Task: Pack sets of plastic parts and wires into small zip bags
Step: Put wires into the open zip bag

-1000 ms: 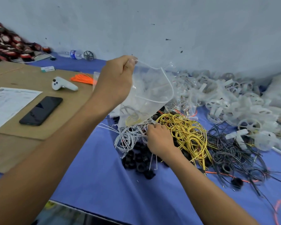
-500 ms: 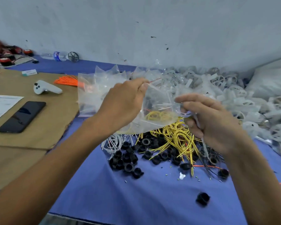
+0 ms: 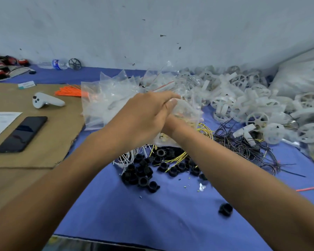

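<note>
Both hands meet over the middle of the tabletop (image 3: 152, 220), which is covered in blue cloth. The left hand (image 3: 145, 116) has its fingers (image 3: 168, 98) curled onto the top of a small clear zip bag (image 3: 188, 113), pinching it. The bag is held in the air above the heaps, with yellow wire showing through the plastic. The right hand (image 3: 171, 125) is tucked under the left and against the bag. Its fingers are hidden, so I cannot tell whether they grip.

Under the hands lie black rings (image 3: 143, 172), white wires (image 3: 126, 159) and yellow wires (image 3: 204, 127). Black wires (image 3: 240, 144) tangle to the right, and one stray ring (image 3: 225, 209) sits nearer.

White plastic wheels (image 3: 243, 102) are heaped along the far right, and spare bags (image 3: 102, 105) are stacked at the centre left.

On the cardboard (image 3: 49, 142) at the left are a dark phone (image 3: 22, 134), a white controller (image 3: 45, 101) and orange strands (image 3: 69, 91). A printed sheet (image 3: 0, 122) lies there too, its text too small to read.

A water bottle (image 3: 59, 63) lies by the far wall. Its label is blue, but the writing is not legible.
</note>
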`<state>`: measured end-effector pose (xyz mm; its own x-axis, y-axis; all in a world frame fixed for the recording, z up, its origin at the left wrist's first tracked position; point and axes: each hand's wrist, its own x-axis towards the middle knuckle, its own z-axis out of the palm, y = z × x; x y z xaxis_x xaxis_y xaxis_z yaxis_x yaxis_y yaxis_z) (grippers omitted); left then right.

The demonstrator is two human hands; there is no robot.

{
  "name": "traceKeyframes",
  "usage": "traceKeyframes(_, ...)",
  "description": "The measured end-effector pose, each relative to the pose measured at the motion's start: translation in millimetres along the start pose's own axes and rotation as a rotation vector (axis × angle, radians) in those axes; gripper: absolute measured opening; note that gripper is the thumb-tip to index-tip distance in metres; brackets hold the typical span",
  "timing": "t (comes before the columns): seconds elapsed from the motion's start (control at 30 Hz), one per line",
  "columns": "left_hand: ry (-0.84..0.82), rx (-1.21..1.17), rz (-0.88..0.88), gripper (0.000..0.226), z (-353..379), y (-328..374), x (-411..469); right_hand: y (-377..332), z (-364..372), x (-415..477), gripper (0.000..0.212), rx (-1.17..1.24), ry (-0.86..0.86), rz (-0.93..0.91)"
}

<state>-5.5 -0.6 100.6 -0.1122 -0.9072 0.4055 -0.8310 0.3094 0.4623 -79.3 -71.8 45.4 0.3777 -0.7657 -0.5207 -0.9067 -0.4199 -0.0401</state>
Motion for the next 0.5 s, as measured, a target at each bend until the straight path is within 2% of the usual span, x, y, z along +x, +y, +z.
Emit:
traceKeyframes(0.03,0.031,0.004,-0.028,0.031,-0.5,-5.2,2.7,17.6,1.4,5.7,0.03,-0.231,0.178,-0.187)
traceKeyframes(0.07,0.069,-0.003,-0.059,0.031,-1.7,-12.1,5.5,10.4,-26.7,-6.6,0.032,-0.113,0.385,-0.229)
traceKeyframes(0.1,0.109,-0.016,-0.087,0.031,-3.3,-20.4,8.5,-0.6,-45.2,-26.4,0.032,-0.069,0.337,-0.297)
traceKeyframes(0.13,0.146,-0.03,-0.105,0.031,-5.0,-28.6,11.6,3.0,-56.6,-38.7,0.031,-0.123,0.317,-0.349)
traceKeyframes(0.23,0.209,-0.108,-0.133,0.03,-5.9,-51.6,20.2,20.0,-74.9,-63.8,0.026,-0.165,0.555,-0.447)
traceKeyframes(0.27,0.225,-0.14,-0.144,0.031,-3.9,-56.9,22.6,30.3,-78.3,-76.9,0.024,-0.101,0.633,-0.491)
traceKeyframes(0.33,0.26,-0.207,-0.183,0.032,1.4,-63.9,27.3,56.9,-78.0,-103.5,0.015,0.256,0.722,-0.555)
traceKeyframes(0.37,0.274,-0.229,-0.197,0.032,3.9,-65.4,29.2,68.6,-72.6,-113.9,0.011,0.327,0.705,-0.59)
traceKeyframes(0.4,0.283,-0.235,-0.203,0.034,5.7,-65.4,30.4,74.9,-62.4,-115.7,0.009,0.285,0.647,-0.606)
traceKeyframes(0.5,0.295,-0.222,-0.216,0.038,8.8,-62.9,33.5,73.2,-19.1,-81.1,0.014,0.05,0.319,-0.532)
